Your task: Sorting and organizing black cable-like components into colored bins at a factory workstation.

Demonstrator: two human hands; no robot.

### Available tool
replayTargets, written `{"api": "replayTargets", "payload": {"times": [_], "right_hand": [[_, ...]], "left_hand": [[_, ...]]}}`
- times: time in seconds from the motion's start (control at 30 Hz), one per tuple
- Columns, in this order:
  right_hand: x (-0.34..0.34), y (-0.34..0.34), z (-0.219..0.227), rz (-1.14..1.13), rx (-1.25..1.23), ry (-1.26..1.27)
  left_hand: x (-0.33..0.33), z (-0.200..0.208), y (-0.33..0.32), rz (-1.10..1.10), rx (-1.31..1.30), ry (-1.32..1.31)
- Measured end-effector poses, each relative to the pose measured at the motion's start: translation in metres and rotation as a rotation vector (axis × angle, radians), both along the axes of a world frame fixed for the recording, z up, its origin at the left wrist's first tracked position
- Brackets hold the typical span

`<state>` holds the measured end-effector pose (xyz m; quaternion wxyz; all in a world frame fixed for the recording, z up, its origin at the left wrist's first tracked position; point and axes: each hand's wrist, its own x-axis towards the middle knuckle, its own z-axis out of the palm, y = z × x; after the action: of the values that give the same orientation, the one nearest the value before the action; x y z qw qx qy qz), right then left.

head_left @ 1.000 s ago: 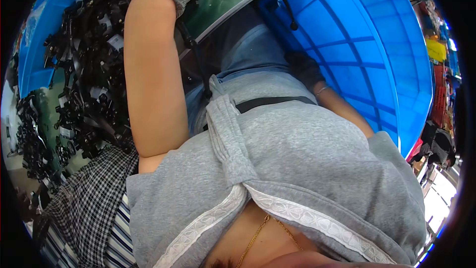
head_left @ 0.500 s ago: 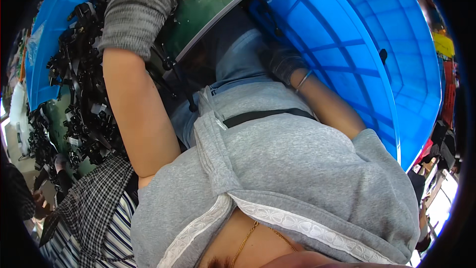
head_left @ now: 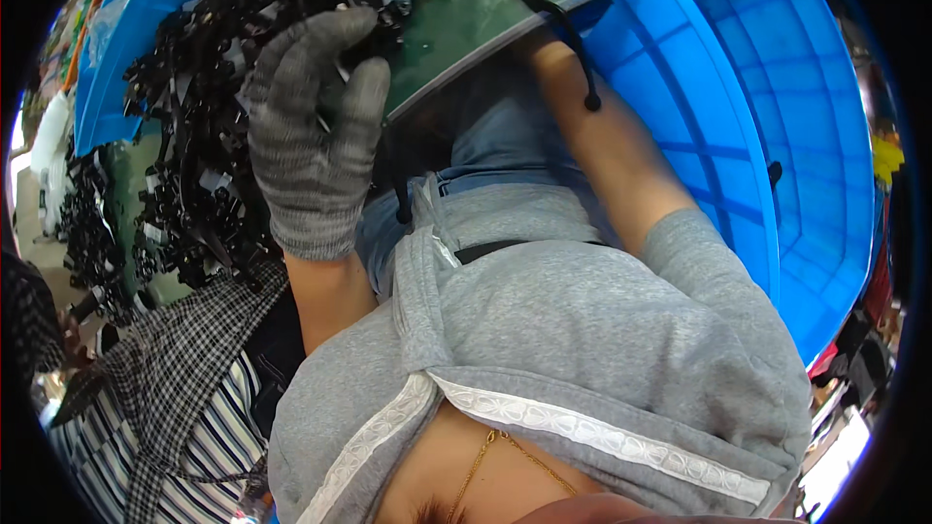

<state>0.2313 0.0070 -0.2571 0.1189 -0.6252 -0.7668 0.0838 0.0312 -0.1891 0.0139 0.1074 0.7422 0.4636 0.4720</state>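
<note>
My left hand (head_left: 320, 136), in a grey striped knit glove, is raised by the table edge with fingers curved and thumb apart. It looks open, with no held thing visible between the fingertips. Beside and behind it lies a big heap of black cables with connectors (head_left: 209, 175), some bearing white labels. My right forearm (head_left: 612, 146) reaches forward under the table edge, where the hand is hidden. A black cable (head_left: 558, 15) hangs over that edge near the forearm, its rounded end dangling. Another dark cable end (head_left: 403, 209) hangs by my lap.
The green table (head_left: 485, 10) has a pale metal edge in front of me. Large blue crates (head_left: 680, 136) stand at my right, one behind another. A further blue bin (head_left: 121, 49) is at the far left. A person in a checked garment (head_left: 194, 359) is close on my left.
My left hand has drawn back toward me, turned, and its fingers now show. My right arm has moved forward from beside my lap, and its hand has gone out of sight under the table.
</note>
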Motion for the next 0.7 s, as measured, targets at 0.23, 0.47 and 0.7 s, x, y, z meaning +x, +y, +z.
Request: {"api": "replayTargets", "payload": {"times": [0.23,0.47,0.7], "right_hand": [[0.002,0.004,0.004,0.056,0.049,-0.055],[0.026,-0.004,0.012,0.075,0.102,-0.057],[0.038,-0.010,0.016,0.101,0.135,-0.065]], "left_hand": [[-0.024,-0.012,-0.048,0.105,-0.036,-0.251],[-0.028,-0.034,-0.058,0.213,-0.281,-0.176],[-0.032,-0.041,-0.076,0.202,-0.269,-0.150]]}}
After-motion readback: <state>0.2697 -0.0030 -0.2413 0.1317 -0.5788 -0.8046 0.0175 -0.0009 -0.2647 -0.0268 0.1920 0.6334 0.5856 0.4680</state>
